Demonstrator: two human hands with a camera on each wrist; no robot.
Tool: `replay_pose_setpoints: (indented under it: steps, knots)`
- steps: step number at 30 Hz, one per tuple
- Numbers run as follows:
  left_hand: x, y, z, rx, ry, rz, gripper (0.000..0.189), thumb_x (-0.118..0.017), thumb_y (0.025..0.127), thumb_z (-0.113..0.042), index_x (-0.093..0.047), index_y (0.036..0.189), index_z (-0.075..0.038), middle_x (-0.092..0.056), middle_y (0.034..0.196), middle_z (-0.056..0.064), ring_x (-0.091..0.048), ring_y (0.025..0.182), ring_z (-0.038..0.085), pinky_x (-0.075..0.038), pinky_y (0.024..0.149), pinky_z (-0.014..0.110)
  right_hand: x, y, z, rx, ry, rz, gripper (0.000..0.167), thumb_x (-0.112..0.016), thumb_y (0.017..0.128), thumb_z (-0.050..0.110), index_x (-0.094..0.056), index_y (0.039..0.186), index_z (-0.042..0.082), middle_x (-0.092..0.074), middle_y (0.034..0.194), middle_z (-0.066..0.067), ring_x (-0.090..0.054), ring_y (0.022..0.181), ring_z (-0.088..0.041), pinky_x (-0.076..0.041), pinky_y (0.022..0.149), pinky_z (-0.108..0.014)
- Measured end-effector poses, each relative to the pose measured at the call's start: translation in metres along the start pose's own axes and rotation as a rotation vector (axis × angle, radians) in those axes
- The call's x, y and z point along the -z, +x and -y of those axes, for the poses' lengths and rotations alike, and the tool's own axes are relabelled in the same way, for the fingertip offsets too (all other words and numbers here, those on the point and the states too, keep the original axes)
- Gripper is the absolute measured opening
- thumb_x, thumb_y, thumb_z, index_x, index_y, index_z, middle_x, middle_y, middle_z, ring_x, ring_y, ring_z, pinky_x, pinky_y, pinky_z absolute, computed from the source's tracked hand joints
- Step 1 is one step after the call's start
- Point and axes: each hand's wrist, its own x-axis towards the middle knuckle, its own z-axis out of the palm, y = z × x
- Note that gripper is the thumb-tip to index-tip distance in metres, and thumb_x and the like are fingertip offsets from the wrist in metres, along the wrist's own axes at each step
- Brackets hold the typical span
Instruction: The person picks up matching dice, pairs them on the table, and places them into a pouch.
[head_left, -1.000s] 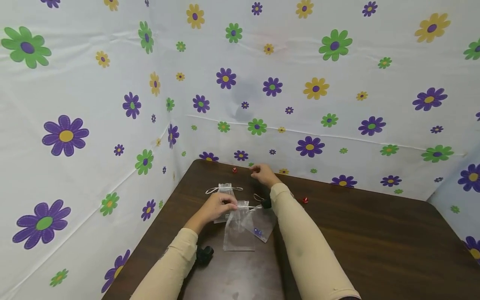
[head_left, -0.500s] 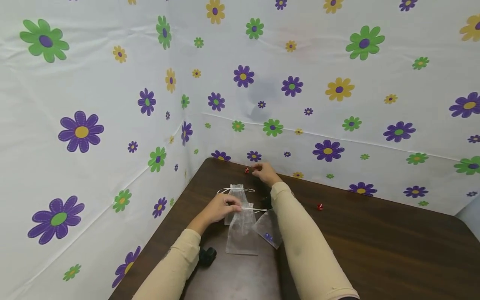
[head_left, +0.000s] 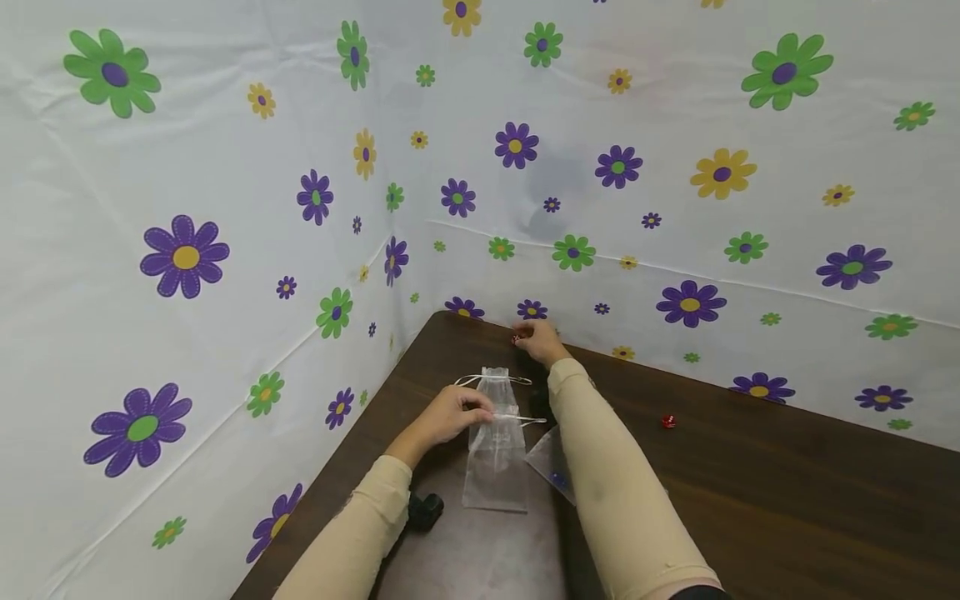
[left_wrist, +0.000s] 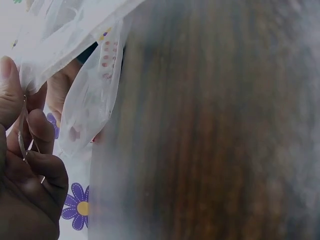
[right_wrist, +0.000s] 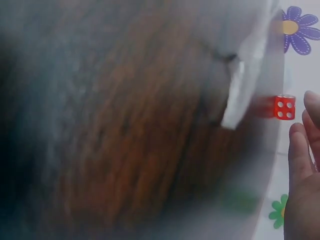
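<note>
My left hand pinches the top of a sheer white drawstring bag between thumb and fingers; its cord runs past the fingers in the left wrist view. The bag hangs flat and see-through over the table. At the far table edge my right hand has its fingertips at a red die. In the right wrist view this red die stands just off the fingertips, white dots facing the camera, and the fingers are extended rather than curled round it.
Behind the held bag lies another sheer drawstring bag. A third bag with blue dice inside is partly hidden by my right forearm. A second red die lies to the right on the brown table. A flowered sheet borders the table.
My right hand has closed the gap leftward to the far red die. The left hand keeps hold of the bag. The head view has turned left.
</note>
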Motion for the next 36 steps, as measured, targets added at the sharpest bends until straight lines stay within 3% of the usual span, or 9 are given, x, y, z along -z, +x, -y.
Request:
replay_pose_setpoints:
  steps: [6,11,16,22,36]
  knots:
    - [0.001,0.0,0.0,0.009,-0.013,0.013,0.008,-0.076,0.089,-0.013,-0.078,0.093,-0.006,-0.075,0.092,0.004,-0.063,0.082,0.006,-0.053,0.077,0.027,-0.005,0.001,0.001,0.041,-0.198,0.055,0.04,-0.065,0.095,-0.004,-0.06,0.135,-0.005,-0.059,0.136,-0.024,-0.054,0.127,-0.039,-0.045,0.106,-0.048]
    - [0.001,-0.003,-0.001,-0.01,-0.021,0.005,0.009,-0.076,0.09,-0.013,-0.078,0.094,-0.005,-0.075,0.094,0.005,-0.065,0.084,0.008,-0.054,0.079,0.028,-0.009,-0.001,-0.001,0.144,-0.342,0.03,0.031,-0.065,0.092,-0.008,-0.068,0.123,-0.006,-0.067,0.124,-0.022,-0.062,0.115,-0.037,-0.049,0.099,-0.046]
    - [0.003,-0.007,0.0,-0.032,-0.017,-0.011,0.008,-0.075,0.09,-0.012,-0.077,0.093,-0.004,-0.075,0.093,0.007,-0.065,0.084,0.01,-0.055,0.079,0.029,-0.01,-0.004,-0.003,0.15,-0.332,-0.004,0.024,-0.068,0.091,-0.008,-0.072,0.114,-0.005,-0.07,0.111,-0.02,-0.064,0.105,-0.034,-0.051,0.094,-0.045]
    - [0.002,-0.01,0.002,-0.014,-0.007,-0.012,0.007,-0.076,0.09,-0.011,-0.078,0.092,-0.005,-0.075,0.092,0.005,-0.064,0.084,0.008,-0.054,0.079,0.028,-0.005,-0.012,-0.009,0.128,-0.331,-0.028,0.018,-0.075,0.089,-0.002,-0.074,0.107,-0.004,-0.071,0.101,-0.017,-0.065,0.096,-0.031,-0.052,0.089,-0.043]
    - [0.001,-0.014,0.001,-0.047,0.014,-0.02,0.006,-0.076,0.09,-0.011,-0.078,0.092,-0.005,-0.075,0.091,0.005,-0.064,0.082,0.009,-0.054,0.076,0.028,0.027,-0.035,-0.022,0.076,-0.259,-0.081,0.018,-0.072,0.091,-0.004,-0.073,0.108,-0.007,-0.07,0.106,-0.021,-0.065,0.098,-0.034,-0.053,0.087,-0.044]
